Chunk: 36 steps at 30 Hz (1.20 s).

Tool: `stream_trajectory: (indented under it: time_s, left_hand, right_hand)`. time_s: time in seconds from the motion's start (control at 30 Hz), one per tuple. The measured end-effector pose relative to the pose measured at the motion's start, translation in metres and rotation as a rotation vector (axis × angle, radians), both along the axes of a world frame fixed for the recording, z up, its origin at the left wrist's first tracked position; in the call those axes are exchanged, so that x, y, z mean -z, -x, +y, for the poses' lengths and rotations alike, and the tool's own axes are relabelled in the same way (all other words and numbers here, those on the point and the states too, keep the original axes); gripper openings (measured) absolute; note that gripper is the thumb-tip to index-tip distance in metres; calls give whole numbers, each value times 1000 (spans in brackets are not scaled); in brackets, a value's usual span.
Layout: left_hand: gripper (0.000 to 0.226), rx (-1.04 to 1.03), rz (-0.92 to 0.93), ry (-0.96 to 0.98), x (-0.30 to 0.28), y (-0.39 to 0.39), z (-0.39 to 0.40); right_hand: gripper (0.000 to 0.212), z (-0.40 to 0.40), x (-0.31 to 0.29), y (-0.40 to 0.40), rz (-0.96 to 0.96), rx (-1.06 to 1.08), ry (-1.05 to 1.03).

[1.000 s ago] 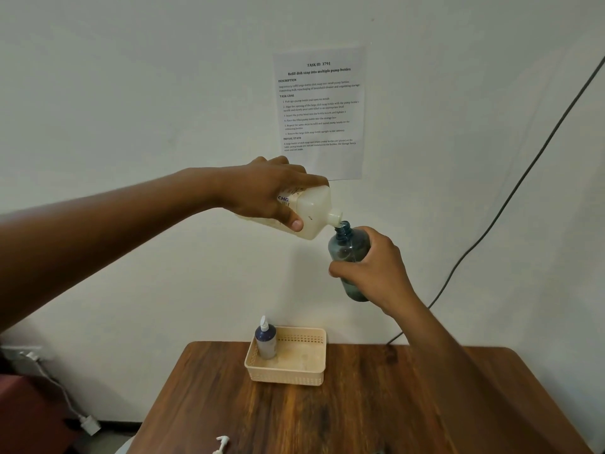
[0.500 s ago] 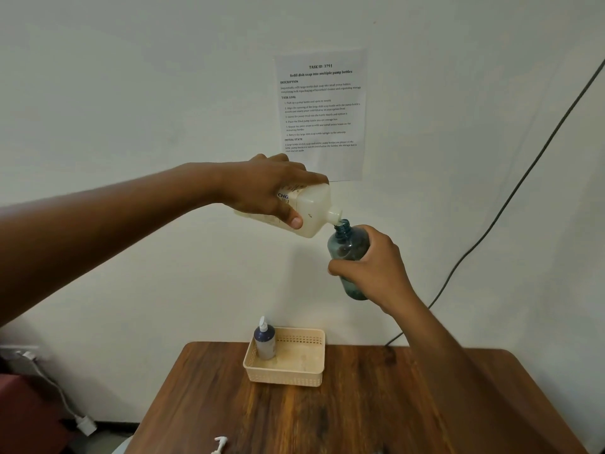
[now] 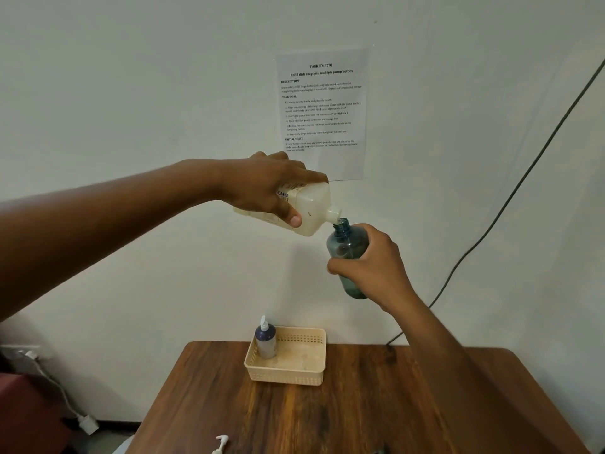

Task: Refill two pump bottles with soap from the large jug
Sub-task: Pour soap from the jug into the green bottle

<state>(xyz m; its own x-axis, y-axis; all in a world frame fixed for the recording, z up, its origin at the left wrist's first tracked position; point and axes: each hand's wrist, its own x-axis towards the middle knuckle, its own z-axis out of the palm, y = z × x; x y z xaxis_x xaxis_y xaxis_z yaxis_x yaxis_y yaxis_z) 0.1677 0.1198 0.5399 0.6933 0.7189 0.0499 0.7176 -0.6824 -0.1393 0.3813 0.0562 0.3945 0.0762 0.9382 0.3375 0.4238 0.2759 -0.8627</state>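
My left hand (image 3: 268,186) grips the cream soap jug (image 3: 312,208), held high and tipped on its side with its spout pointing right and down. The spout touches the open mouth of a teal see-through bottle (image 3: 345,244), which my right hand (image 3: 373,267) holds upright by its middle. Liquid sits in the bottle's lower part. A second bottle (image 3: 265,339), dark with a white pump fitted, stands in the left corner of a beige basket (image 3: 288,371). A loose white pump head (image 3: 220,444) lies at the table's near edge.
The brown wooden table (image 3: 343,411) stands against a white wall. A printed task sheet (image 3: 322,109) hangs on the wall behind my hands. A dark cable (image 3: 510,198) runs down the wall at right. A white plug and cord (image 3: 86,422) lie at lower left.
Both hands hold nearly the same pose; the jug and bottle have shifted only slightly while the spout stays at the bottle's mouth.
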Motion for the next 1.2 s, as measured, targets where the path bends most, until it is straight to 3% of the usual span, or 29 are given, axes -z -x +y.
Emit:
stream_trajectory:
  time_s: [1.2]
  left_hand:
    - [86,-4,41,11,-13,-9,-6]
  right_hand:
    - [57,-2,-5,-2,5,-3,-1]
